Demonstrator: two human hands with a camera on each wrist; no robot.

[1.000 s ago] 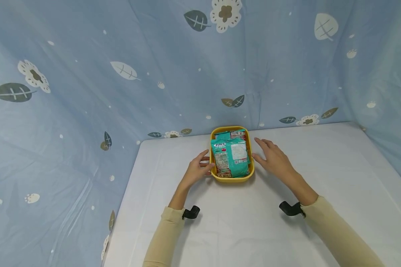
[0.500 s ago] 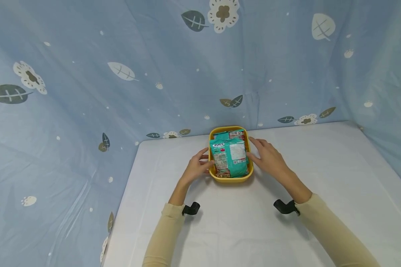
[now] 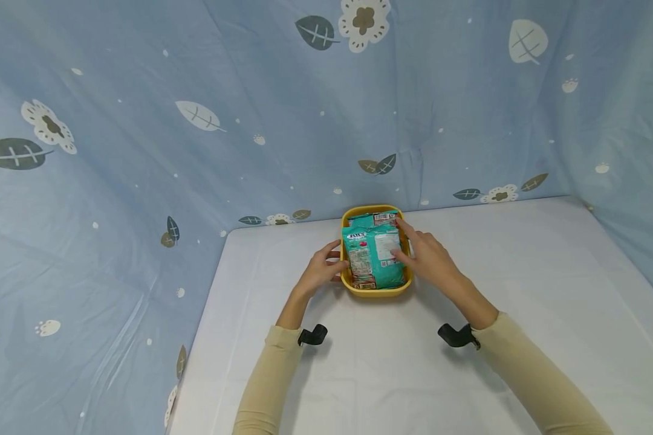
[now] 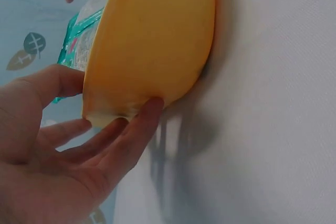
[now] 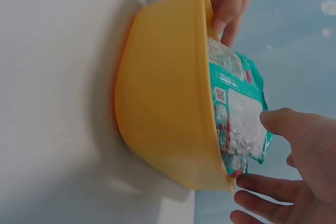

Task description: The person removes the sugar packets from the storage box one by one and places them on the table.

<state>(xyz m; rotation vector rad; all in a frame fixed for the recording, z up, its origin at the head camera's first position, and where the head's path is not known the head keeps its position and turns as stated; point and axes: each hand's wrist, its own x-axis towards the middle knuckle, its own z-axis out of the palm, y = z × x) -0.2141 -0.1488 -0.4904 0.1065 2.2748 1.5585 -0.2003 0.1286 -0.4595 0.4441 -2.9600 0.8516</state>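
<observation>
A white cloth-covered table [image 3: 392, 374] stands against a pale blue curtain printed with leaves and flowers [image 3: 196, 121]. Since a second ago the right hand [image 3: 427, 257] has come in from beside the yellow oval plastic basket [image 3: 378, 291] — its straight fingers now lie over the teal crinkled snack packet [image 3: 374, 257] just left of its palm, seemingly touching it. The left hand [image 3: 321, 272] stays against the basket's wall, thumb on the rim, fingers relaxed along the side. The glossy packets stand out above the rim.
</observation>
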